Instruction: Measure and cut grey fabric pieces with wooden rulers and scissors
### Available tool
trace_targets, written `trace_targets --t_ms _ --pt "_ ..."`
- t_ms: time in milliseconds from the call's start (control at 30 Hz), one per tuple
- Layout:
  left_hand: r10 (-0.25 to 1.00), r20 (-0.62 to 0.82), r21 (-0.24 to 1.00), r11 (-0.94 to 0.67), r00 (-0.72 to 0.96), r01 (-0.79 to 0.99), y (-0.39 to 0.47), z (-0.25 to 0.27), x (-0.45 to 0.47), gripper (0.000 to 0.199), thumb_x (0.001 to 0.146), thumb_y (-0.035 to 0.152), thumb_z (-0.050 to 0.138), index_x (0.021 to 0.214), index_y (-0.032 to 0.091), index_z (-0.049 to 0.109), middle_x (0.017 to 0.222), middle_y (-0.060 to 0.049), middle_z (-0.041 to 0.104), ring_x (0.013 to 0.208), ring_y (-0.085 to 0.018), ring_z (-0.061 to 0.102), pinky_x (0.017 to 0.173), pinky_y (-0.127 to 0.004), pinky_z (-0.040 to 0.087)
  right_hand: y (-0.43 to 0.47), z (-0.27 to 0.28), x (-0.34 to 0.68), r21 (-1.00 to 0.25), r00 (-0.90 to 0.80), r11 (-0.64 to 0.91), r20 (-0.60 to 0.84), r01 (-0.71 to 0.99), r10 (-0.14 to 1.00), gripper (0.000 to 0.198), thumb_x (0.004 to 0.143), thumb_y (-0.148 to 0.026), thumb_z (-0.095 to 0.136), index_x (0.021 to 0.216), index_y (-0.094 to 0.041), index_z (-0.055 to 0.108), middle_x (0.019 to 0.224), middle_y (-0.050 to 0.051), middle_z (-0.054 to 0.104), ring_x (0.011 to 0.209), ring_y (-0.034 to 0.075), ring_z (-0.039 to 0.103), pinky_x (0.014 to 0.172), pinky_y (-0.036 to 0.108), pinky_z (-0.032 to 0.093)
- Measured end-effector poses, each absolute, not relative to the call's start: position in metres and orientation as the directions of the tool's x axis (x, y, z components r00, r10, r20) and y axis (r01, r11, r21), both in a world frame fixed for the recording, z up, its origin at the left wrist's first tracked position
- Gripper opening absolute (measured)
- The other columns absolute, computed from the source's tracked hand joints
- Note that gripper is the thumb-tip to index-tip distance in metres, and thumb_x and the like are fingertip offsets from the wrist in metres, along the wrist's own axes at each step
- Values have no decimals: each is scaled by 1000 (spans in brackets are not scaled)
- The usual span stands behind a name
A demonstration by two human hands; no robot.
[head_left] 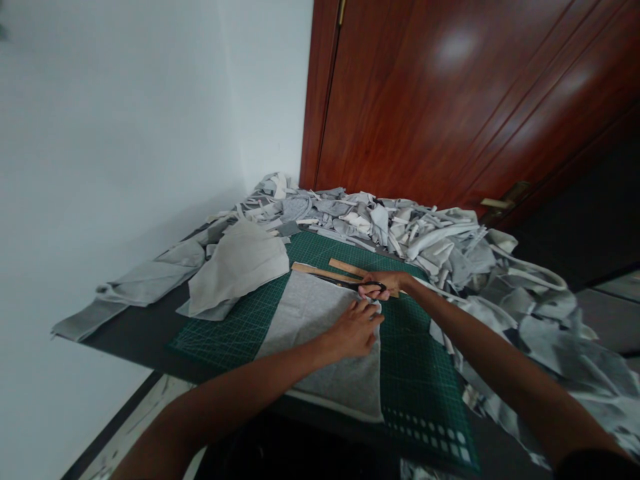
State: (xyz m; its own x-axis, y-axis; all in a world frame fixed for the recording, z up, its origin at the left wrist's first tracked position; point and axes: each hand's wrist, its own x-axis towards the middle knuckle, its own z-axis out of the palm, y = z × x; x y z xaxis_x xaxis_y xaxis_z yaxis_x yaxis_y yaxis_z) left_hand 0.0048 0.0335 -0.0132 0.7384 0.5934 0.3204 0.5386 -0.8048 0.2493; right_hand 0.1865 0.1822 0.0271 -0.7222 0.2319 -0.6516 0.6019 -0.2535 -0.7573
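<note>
A piece of light grey fabric (320,333) lies flat on a green cutting mat (415,373). Resting on its upper right part is my left hand (356,328), its fingers spread over the cloth. My right hand (379,285) is wrapped round the handles of black scissors (336,282). The blades point left along the fabric's far edge; whether they are parted is too small to tell. Just beyond them lies a wooden ruler (315,271), with a second wooden strip (346,268) behind it, partly covered by my right hand.
Heaps of grey and white fabric scraps (370,220) line the table's back and right side. Larger cloth pieces (245,260) lie at the left, partly over the mat. A white wall (150,133) stands left, and a brown wooden door (425,100) behind.
</note>
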Motion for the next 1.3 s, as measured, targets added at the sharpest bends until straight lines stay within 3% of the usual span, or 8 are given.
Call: trace_targets --t_ms 600,800,1033,1300 --pt "587 343 253 -810 733 530 35 -16 5 43 93 24 58 135 17 59 148 -12 54 139 -31 44 119 -48 34 187 29 174 -756 -713 -221 -654 616 251 49 94 -63 66 93 -17 54 54 -13 33 37 3 22 33 14 21" --pt "583 338 255 -812 739 525 35 -15 5 41 93 23 58 133 16 60 147 -12 55 137 -31 45 119 -47 35 188 31 167 -758 -722 -252 -651 601 234 50 92 -65 68 93 -17 54 55 -14 32 37 2 20 32 13 20" --pt "583 331 255 -812 742 525 36 -13 5 43 92 21 59 134 16 60 147 -13 54 138 -31 44 119 -48 36 186 31 165 -760 -718 -243 -650 603 248 59 80 -69 79 84 -17 51 53 -14 34 37 2 22 31 13 19" --pt "593 330 260 -805 735 533 34 -13 5 42 94 23 59 136 15 60 147 -12 55 138 -32 46 121 -48 34 185 32 160 -757 -708 -206 -653 620 268 53 85 -64 75 91 -15 57 52 -14 34 38 2 21 33 13 18"
